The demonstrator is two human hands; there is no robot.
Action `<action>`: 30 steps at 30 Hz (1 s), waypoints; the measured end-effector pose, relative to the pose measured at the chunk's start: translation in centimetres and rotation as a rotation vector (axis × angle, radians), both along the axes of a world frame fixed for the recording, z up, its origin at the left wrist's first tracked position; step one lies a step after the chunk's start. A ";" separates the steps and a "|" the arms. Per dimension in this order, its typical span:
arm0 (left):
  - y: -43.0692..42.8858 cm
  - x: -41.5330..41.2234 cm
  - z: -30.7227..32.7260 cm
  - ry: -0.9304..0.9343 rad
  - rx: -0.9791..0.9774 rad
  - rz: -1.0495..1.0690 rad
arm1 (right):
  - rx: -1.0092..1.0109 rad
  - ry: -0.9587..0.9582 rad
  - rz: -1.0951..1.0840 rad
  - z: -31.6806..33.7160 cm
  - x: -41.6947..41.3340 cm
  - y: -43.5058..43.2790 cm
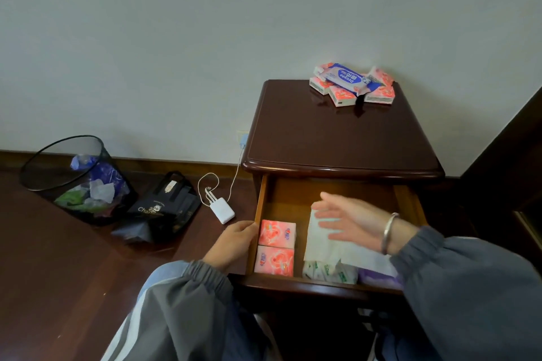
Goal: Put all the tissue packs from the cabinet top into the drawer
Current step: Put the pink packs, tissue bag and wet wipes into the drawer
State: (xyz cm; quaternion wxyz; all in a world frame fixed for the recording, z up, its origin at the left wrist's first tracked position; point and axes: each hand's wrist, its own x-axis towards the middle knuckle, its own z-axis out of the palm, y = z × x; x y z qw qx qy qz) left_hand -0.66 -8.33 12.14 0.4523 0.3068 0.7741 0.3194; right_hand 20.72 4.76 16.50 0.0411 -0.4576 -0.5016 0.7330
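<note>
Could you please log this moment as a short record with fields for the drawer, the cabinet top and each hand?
drawer: open; two pink tissue packs at its left, white and purple packs at front right
cabinet top: pile of pink packs at the back, a blue-and-white wipes pack on top
left hand: resting on the drawer's left edge, holding nothing
right hand: open over the drawer, blurred, empty
task: unfinished

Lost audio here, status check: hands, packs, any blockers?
Left hand on drawer edge, right hand open over it. Two pink packs in; pile remains on cabinet top. No blockers.
</note>
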 end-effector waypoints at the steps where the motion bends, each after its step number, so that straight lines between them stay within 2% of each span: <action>1: 0.4 -0.4 0.5 0.066 0.003 -0.013 | 0.126 -0.002 -0.025 0.7 1.1 1.3; 3: 1.6 -1.2 2.1 0.219 0.061 -0.006 | 0.411 -0.038 -0.154 1.7 3.1 4.5; 5: 3.2 -1.6 4.1 0.309 0.173 0.023 | 0.751 -0.199 -0.298 1.9 4.9 8.3; 8: 7.1 -1.8 6.8 0.295 0.350 0.097 | 1.045 -0.507 -0.340 1.4 6.7 14.6; 10: 10.4 -1.6 7.9 0.306 0.432 0.098 | 1.082 -0.657 -0.260 0.9 7.0 18.5; 13: 15.4 -0.7 8.4 0.418 0.505 0.031 | 1.060 -0.839 -0.082 -0.8 6.3 22.2; 15: 18.7 0.1 8.0 0.504 0.521 -0.052 | 1.066 -0.916 -0.050 -2.0 5.9 23.0; 19: 25.8 2.1 7.2 0.704 0.517 -0.247 | 1.123 -0.952 -0.079 -2.8 5.9 23.2; 23: 34.2 5.1 7.2 1.000 0.532 -0.392 | 1.144 -0.945 -0.130 -2.7 5.8 23.1; 26: 39.4 7.5 6.8 1.219 0.468 -0.533 | 1.145 -0.965 -0.146 -2.6 5.8 22.9; 30: 43.2 8.7 5.6 1.354 0.345 -0.588 | 1.152 -0.954 -0.160 -2.6 5.8 22.7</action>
